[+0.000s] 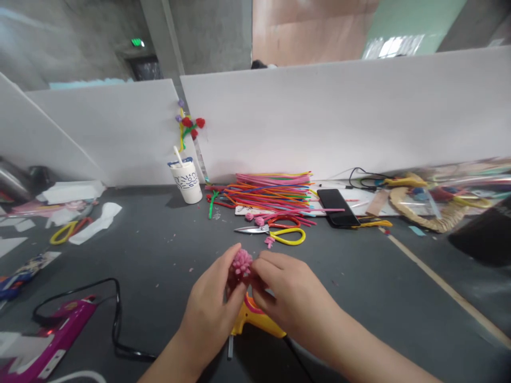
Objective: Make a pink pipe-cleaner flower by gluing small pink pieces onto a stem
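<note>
A small pink pipe-cleaner flower (242, 262) with many short petals is held up over the table between my two hands. My left hand (213, 298) is closed round its left side, thumb and fingers against it. At its right edge my right hand (281, 279) is closed in a pinch; what lies between those fingertips is hidden. Beneath the hands rests a yellow hot glue gun (255, 319), partly covered by them, with a glue stick (230, 347) poking out. Just beyond lie scissors (275, 231) with one red and one yellow handle, beside a small pink piece (269, 242).
Behind the scissors lies a heap of coloured pipe cleaners (271, 189), with a black phone (337, 207) to its right. A white cup (186, 181) stands at the back left. A magenta power strip (67, 330) and black cable (117, 314) occupy the left front. White partitions (319, 117) border the table.
</note>
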Demonstrator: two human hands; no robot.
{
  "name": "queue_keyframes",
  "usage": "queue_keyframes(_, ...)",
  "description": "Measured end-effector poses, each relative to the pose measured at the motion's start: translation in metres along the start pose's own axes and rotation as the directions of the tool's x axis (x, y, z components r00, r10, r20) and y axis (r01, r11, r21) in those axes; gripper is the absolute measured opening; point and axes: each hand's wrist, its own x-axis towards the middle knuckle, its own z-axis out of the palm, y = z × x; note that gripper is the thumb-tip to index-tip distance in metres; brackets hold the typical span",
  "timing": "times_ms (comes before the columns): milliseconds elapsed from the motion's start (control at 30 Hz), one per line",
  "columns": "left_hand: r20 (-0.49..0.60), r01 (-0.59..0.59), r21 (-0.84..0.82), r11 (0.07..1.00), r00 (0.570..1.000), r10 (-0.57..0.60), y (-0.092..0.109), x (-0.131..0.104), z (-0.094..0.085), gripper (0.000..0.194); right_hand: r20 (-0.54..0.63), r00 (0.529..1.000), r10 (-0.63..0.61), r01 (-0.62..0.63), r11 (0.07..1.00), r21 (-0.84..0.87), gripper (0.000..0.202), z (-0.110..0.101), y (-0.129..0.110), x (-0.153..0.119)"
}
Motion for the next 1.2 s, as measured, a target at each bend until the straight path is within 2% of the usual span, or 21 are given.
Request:
queue_keyframes(67, -0.039, 0.038, -0.007, 0.999, 0.999, -0.038, 0.002, 0.0, 0.0, 0.036, -0.04, 0.999, 0.033, -0.032, 0.999, 0.012, 0.017, 0.001, 0.001, 0.001)
queue_keyframes(167, -0.098, 0.053, -0.054, 0.997, 0.993, -0.059, 0.004, 0.0, -0.001, 0.036, -0.001, 0.974, 0.225, -0.221, 0.959, 0.18, 0.013, -0.005, 0.004, 0.007)
queue_keyframes(233, -0.114, 0.031, -0.085, 0.996, 0.993, -0.041, 0.004, -0.002, -0.002, 0.038, 0.1, 0.935, 0.339, -0.352, 0.859, 0.371, 0.01, -0.013, 0.008, 0.01)
queue_keyframes(267, -0.118, 0.024, -0.097, 0.995, 0.992, -0.036, 0.004, -0.003, -0.002, 0.038, 0.155, 0.92, 0.359, -0.388, 0.795, 0.466, 0.01, -0.017, 0.01, 0.01)
queue_keyframes(333, -0.13, 0.033, -0.116, 0.993, 0.99, -0.048, 0.002, -0.006, -0.002, 0.039, 0.224, 0.914, 0.338, -0.403, 0.696, 0.594, 0.013, -0.023, 0.012, 0.011)
queue_keyframes(367, -0.138, 0.042, -0.123, 0.992, 0.989, -0.059, 0.001, -0.006, -0.001, 0.039, 0.249, 0.916, 0.313, -0.4, 0.678, 0.617, 0.016, -0.024, 0.012, 0.011)
queue_keyframes(433, -0.141, 0.063, -0.126, 0.99, 0.987, -0.08, -0.001, -0.007, -0.001, 0.04, 0.29, 0.915, 0.281, -0.402, 0.699, 0.591, 0.022, -0.025, 0.011, 0.011)
queue_keyframes(500, -0.135, 0.066, -0.121, 0.99, 0.987, -0.082, -0.002, -0.006, -0.002, 0.04, 0.273, 0.927, 0.255, -0.367, 0.763, 0.532, 0.019, -0.024, 0.008, 0.011)
queue_keyframes(567, -0.133, 0.064, -0.106, 0.992, 0.988, -0.078, -0.001, -0.004, -0.002, 0.038, 0.188, 0.963, 0.192, -0.259, 0.845, 0.468, 0.01, -0.021, 0.005, 0.01)
queue_keyframes(633, -0.13, 0.062, -0.084, 0.995, 0.989, -0.073, 0.0, -0.002, -0.003, 0.037, 0.114, 0.99, 0.087, -0.125, 0.915, 0.385, 0.012, -0.018, 0.002, 0.008)
queue_keyframes(700, -0.125, 0.054, -0.062, 0.997, 0.99, -0.061, 0.002, -0.002, -0.003, 0.036, 0.081, 0.997, 0.009, -0.032, 0.958, 0.285, 0.014, -0.015, 0.001, 0.006)
queue_keyframes(800, -0.126, 0.039, -0.033, 0.999, 0.991, -0.042, 0.003, -0.002, -0.002, 0.037, 0.059, 0.997, -0.045, 0.037, 0.992, 0.123, 0.014, -0.011, 0.0, 0.002)
queue_keyframes(1033, -0.092, 0.029, -0.013, 1.0, 0.995, -0.03, 0.003, 0.0, 0.001, 0.037, 0.079, 0.991, -0.107, 0.12, 0.975, -0.188, 0.015, -0.001, -0.002, -0.003)
queue_keyframes(1133, -0.105, 0.06, -0.046, 0.997, 0.992, -0.065, 0.004, -0.001, 0.001, 0.036, 0.03, 0.996, -0.082, 0.085, 0.987, -0.134, 0.017, 0.0, 0.002, 0.0)
queue_keyframes(1200, -0.131, 0.1, -0.076, 0.992, 0.985, -0.109, 0.003, -0.003, 0.0, 0.036, 0.005, 1.0, -0.001, 0.001, 1.0, -0.025, 0.017, -0.004, 0.006, 0.003)
